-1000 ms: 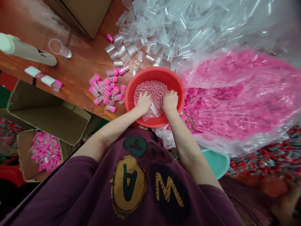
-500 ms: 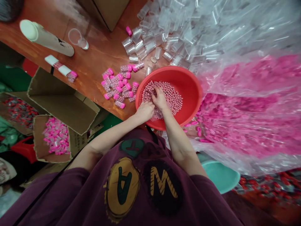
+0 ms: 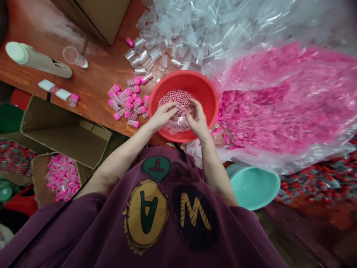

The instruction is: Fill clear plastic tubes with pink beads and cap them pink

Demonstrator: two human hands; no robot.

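Pink beads (image 3: 173,97) lie in a red basin (image 3: 208,83), along with clear little bottles (image 3: 181,124) towards its near side. Over the beads, my left hand (image 3: 164,114) pinches what looks like a clear bottle with pink beads in it (image 3: 179,109). Facing it, my right hand (image 3: 198,118) has its fingers curled in towards the thumb; whatever sits at the fingertips is too small to make out. Left of the basin, a group of bead-filled bottles with pink caps (image 3: 129,102) lies on the table.
Empty clear bottles (image 3: 178,33) are heaped behind the basin. A plastic bag of pink caps (image 3: 264,119) lies to the right, above a turquoise basin (image 3: 256,186). Cardboard boxes (image 3: 67,130) stand at the left, one with pink-capped bottles (image 3: 63,176). A pale cylinder (image 3: 39,61) lies on the table.
Both hands have risen from among the beads and moved apart, the left now with a bead-filled bottle. The view has shifted, so the table things sit further left.
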